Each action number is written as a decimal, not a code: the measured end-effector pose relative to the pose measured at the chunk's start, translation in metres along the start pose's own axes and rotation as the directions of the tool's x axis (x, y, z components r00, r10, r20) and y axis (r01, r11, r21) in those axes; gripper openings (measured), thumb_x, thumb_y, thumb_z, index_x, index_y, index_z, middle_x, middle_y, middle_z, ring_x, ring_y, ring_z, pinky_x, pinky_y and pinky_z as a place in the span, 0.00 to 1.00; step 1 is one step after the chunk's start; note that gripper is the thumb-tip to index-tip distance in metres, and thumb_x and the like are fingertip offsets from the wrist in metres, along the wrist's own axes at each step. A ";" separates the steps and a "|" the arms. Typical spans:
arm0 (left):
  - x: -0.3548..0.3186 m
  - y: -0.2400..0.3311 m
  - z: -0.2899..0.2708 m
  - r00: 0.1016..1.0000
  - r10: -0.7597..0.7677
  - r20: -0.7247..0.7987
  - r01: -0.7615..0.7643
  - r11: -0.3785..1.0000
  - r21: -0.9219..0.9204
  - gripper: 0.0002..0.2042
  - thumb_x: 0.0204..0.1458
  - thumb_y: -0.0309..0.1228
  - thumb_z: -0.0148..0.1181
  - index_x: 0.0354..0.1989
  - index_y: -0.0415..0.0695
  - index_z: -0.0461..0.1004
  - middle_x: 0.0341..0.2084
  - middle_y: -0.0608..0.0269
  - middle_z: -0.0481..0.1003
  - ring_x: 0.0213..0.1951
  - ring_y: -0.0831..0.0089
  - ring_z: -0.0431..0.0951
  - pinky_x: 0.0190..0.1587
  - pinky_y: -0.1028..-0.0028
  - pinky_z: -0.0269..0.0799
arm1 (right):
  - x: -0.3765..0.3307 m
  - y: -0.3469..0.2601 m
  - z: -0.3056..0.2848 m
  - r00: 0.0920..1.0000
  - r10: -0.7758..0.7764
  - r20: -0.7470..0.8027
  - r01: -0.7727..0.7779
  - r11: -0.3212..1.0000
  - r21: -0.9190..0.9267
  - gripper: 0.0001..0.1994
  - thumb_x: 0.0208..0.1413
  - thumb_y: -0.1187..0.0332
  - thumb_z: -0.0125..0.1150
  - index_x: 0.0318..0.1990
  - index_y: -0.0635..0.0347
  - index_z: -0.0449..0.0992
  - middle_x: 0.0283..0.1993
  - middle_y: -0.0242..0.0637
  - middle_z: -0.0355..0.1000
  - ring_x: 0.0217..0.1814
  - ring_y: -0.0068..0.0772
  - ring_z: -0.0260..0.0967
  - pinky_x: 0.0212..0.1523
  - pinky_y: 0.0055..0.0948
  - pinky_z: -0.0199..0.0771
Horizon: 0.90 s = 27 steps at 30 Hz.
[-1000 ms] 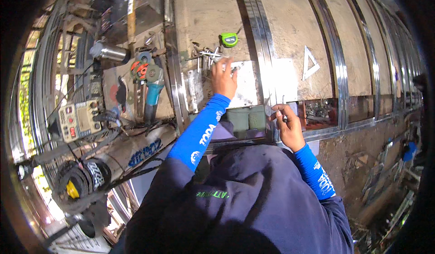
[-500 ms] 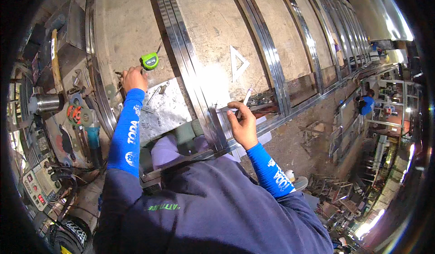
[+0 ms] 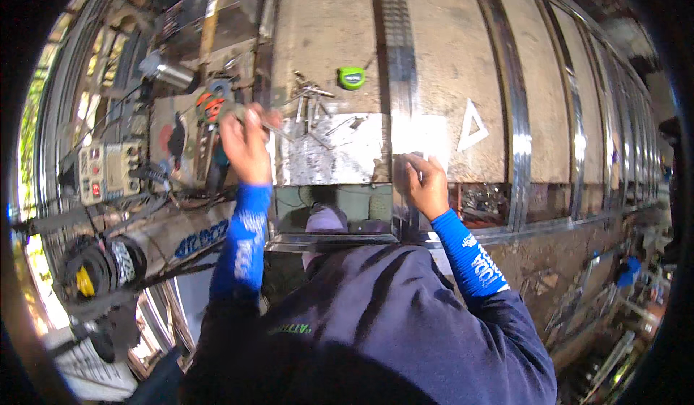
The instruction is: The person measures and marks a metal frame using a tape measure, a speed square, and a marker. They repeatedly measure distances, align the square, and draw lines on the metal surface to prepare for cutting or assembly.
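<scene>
My left hand [image 3: 246, 145] is smeared by motion at the left of the worktop, beside an orange disc-shaped part [image 3: 210, 106]. A thin blurred shape shows at its fingertips; whether the hand holds it I cannot tell. My right hand [image 3: 428, 187] is curled, thumb and fingers drawn together, beside a long steel bar [image 3: 400, 65]. What sits in that pinch is too unclear to name. Between the hands lies a shiny metal plate [image 3: 336, 148]. Several slim metal pieces [image 3: 309, 105] are scattered at its far edge. Beyond them rests a green tape measure [image 3: 352, 78].
A white triangle ruler [image 3: 471, 127] lies right of the bar. More steel bars [image 3: 517, 138] cross the worktop. At left stand a control box with knobs [image 3: 108, 172], a metal cylinder [image 3: 168, 71] and a wooden handle [image 3: 211, 22]. A dark roll [image 3: 94, 268] sits lower left.
The view has swung left, so the worktop appears farther right. My left hand has moved left, away from the tape measure. The white stick earlier at my right hand no longer shows clearly.
</scene>
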State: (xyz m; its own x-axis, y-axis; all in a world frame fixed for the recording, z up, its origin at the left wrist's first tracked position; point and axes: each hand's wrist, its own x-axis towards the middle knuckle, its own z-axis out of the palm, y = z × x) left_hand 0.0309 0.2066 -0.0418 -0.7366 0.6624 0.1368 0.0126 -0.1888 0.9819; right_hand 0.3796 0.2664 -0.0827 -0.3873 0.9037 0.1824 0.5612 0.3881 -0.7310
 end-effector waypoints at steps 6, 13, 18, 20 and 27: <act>-0.221 0.026 -0.069 0.789 -0.560 -0.252 0.556 0.826 -0.093 0.09 0.63 0.25 0.59 0.49 0.40 0.68 0.38 0.59 0.76 0.34 0.69 0.82 0.35 0.67 0.83 | 0.086 0.008 0.075 0.951 -0.226 0.212 0.275 0.930 -0.244 0.27 0.49 0.74 0.66 0.61 0.56 0.75 0.54 0.54 0.70 0.57 0.59 0.65 0.59 0.50 0.69; -0.327 0.040 -0.094 0.749 -0.330 -0.575 0.442 0.895 0.062 0.09 0.61 0.25 0.60 0.47 0.38 0.71 0.35 0.61 0.76 0.29 0.72 0.81 0.31 0.72 0.81 | 0.226 0.015 0.156 0.912 -0.016 0.410 0.285 0.744 -0.604 0.24 0.56 0.54 0.65 0.54 0.62 0.78 0.57 0.52 0.73 0.61 0.54 0.69 0.60 0.47 0.72; -0.334 0.088 -0.096 0.771 -0.247 -0.587 0.366 0.926 0.091 0.11 0.65 0.30 0.57 0.52 0.39 0.72 0.41 0.57 0.78 0.35 0.74 0.80 0.39 0.73 0.80 | 0.237 0.016 0.169 0.918 -0.108 0.382 0.334 0.731 -0.595 0.26 0.56 0.47 0.67 0.51 0.61 0.81 0.53 0.55 0.78 0.57 0.59 0.73 0.59 0.44 0.73; -0.335 0.096 -0.095 0.723 -0.335 -0.604 0.395 0.918 -0.037 0.13 0.65 0.33 0.57 0.52 0.38 0.72 0.45 0.57 0.77 0.35 0.72 0.79 0.41 0.71 0.78 | 0.229 0.022 0.163 0.960 0.047 0.275 0.036 0.956 -0.292 0.25 0.58 0.48 0.65 0.50 0.61 0.83 0.48 0.52 0.80 0.51 0.51 0.76 0.54 0.40 0.73; -0.309 0.063 -0.095 0.788 -0.570 -0.232 0.516 0.818 -0.256 0.12 0.63 0.26 0.60 0.54 0.39 0.72 0.40 0.63 0.77 0.38 0.73 0.81 0.42 0.70 0.81 | 0.077 0.029 0.089 0.855 0.214 0.473 -0.504 0.124 0.855 0.22 0.64 0.47 0.58 0.49 0.59 0.78 0.41 0.35 0.79 0.42 0.32 0.76 0.46 0.33 0.72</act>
State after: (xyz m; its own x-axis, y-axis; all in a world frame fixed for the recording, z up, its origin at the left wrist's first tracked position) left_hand 0.1951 -0.0784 -0.0343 -0.7446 0.4619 -0.4818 -0.5427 0.0013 0.8399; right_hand 0.3011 0.3309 -0.1488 -0.5573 0.7696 -0.3115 -0.3604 -0.5622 -0.7443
